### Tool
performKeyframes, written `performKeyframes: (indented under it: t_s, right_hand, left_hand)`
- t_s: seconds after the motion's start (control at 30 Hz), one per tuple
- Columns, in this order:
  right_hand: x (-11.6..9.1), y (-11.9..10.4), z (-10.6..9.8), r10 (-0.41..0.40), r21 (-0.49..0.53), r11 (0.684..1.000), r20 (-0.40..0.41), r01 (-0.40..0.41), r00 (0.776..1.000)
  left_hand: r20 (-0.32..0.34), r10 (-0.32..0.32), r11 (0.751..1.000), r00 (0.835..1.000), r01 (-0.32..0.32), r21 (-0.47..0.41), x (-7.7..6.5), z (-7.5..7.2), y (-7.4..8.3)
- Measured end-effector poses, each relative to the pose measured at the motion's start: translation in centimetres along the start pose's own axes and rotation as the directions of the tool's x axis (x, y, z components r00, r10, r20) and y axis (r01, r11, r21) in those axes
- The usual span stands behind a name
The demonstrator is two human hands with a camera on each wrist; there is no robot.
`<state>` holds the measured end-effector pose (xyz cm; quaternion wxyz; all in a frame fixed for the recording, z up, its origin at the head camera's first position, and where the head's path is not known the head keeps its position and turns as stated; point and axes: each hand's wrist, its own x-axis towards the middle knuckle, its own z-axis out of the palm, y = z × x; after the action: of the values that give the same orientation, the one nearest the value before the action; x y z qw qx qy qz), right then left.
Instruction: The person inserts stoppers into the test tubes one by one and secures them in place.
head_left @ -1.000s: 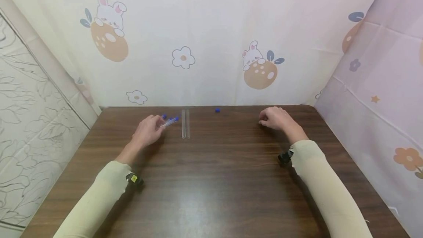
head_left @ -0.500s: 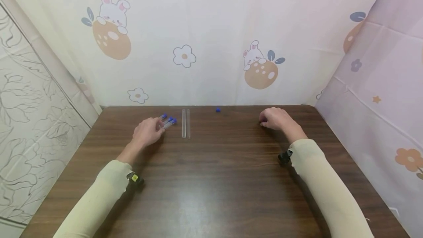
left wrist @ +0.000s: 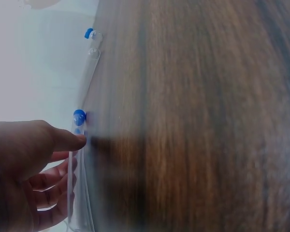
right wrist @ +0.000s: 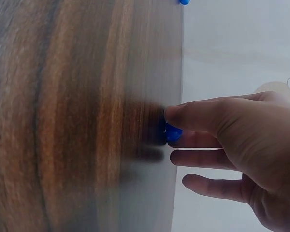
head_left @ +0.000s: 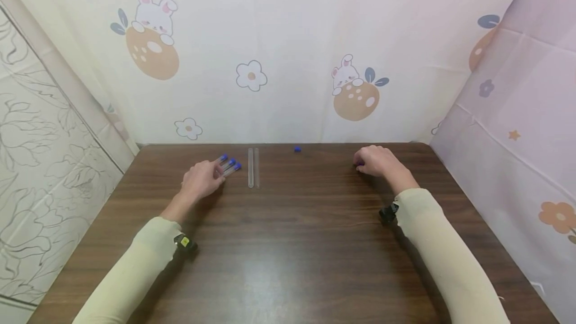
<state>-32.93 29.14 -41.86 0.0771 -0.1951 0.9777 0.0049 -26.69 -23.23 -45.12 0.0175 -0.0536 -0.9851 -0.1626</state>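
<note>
Near the table's back left, my left hand [head_left: 201, 179] pinches a capped test tube [left wrist: 77, 169] between thumb and fingers. This clear tube lies slanted on the table beside two other test tubes with blue caps [head_left: 231, 161], their lower ends hidden by the hand. Just right of them lie two uncapped clear tubes [head_left: 250, 169], side by side and pointing toward the back. On the right, my right hand [head_left: 375, 160] holds a small blue cap [right wrist: 173, 132] low at the tabletop, between thumb and index finger; its other fingers extend loosely.
Another blue cap [head_left: 297, 149] lies by the back edge of the brown wooden table [head_left: 288, 234], between the hands. A printed curtain [head_left: 292, 94] hangs right behind that edge, and more printed cloth [head_left: 517, 129] closes off the right side.
The tube in my left hand has come down from a raised slant to lie alongside the other two capped ones. At my right fingertips, a blue cap now shows; that hand has barely moved.
</note>
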Motion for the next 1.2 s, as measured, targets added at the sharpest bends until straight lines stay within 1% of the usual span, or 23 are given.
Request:
performKeyframes:
  t_s: [0.23,0.27,0.47,0.5,0.53,0.57,0.6,0.77,0.8,0.93,1.0,1.07,1.1,1.13,1.17,1.2]
  right_hand:
    - [0.1,0.1,0.0,0.007,-0.002,1.000,0.006,-0.007,1.000]
    - [0.1,0.1,0.0,0.005,-0.005,1.000,0.003,-0.005,1.000]
    - [0.3,0.1,0.2,-0.011,-0.027,1.000,-0.029,0.010,1.000]
    - [0.3,0.1,0.2,-0.014,-0.032,0.999,-0.031,0.013,0.999]
    - [0.4,0.1,0.2,-0.014,-0.032,0.999,-0.032,0.013,0.999]
    - [0.4,0.1,0.2,-0.013,-0.033,0.999,-0.032,0.012,0.999]
    - [0.4,0.1,0.3,-0.013,-0.035,0.999,-0.031,0.012,0.999]
    - [0.6,0.0,0.3,-0.010,-0.033,0.999,-0.027,0.009,1.000]
    - [0.6,0.0,0.3,-0.009,-0.032,0.999,-0.024,0.009,1.000]
    - [0.5,0.1,0.2,-0.003,-0.026,1.000,-0.018,0.002,1.000]
    - [0.4,0.1,0.2,-0.001,-0.024,1.000,-0.020,0.000,1.000]
    - [0.4,0.1,0.2,-0.003,-0.024,1.000,-0.029,0.002,1.000]
    - [0.3,0.1,0.3,-0.007,-0.027,1.000,-0.034,0.006,0.999]
    - [0.3,0.1,0.3,-0.010,-0.030,1.000,-0.039,0.009,0.999]
    - [0.3,0.2,0.3,-0.015,-0.032,0.999,-0.044,0.014,0.999]
    - [0.3,0.2,0.3,-0.019,-0.035,0.999,-0.048,0.018,0.999]
  left_hand:
    - [0.001,-0.017,1.000,1.000,0.017,-0.010,-0.2,-0.2,0.5]
    - [-0.010,-0.001,1.000,1.000,0.001,-0.021,0.2,0.4,-0.4]
    - [-0.003,0.001,1.000,1.000,-0.001,-0.007,0.4,0.5,-0.4]
    - [0.010,-0.015,1.000,1.000,0.015,0.006,0.0,-0.2,0.6]
    - [0.012,-0.013,1.000,1.000,0.013,0.009,-0.1,-0.2,0.6]
    - [0.002,0.001,1.000,1.000,-0.001,0.002,0.4,0.5,-0.2]
    - [0.002,0.000,1.000,1.000,0.000,0.002,0.3,0.4,-0.2]
    - [0.007,-0.012,1.000,1.000,0.012,0.003,0.3,0.3,0.0]
    - [0.022,-0.030,0.999,0.999,0.030,0.011,-0.2,-0.4,0.9]
    - [0.027,-0.037,0.999,0.999,0.036,0.017,-0.1,-0.3,1.0]
    - [0.012,-0.033,0.999,0.999,0.033,0.014,0.0,0.0,0.7]
    - [0.020,-0.033,0.999,0.999,0.033,0.012,0.1,-0.1,0.7]
    - [0.011,-0.026,1.000,1.000,0.026,0.012,0.7,0.6,-0.1]
    - [0.011,-0.027,1.000,1.000,0.027,0.011,0.7,0.6,-0.1]
    - [0.003,-0.023,1.000,1.000,0.023,0.018,1.0,1.0,-0.5]
    - [0.006,-0.022,1.000,1.000,0.022,0.017,1.1,1.0,-0.6]
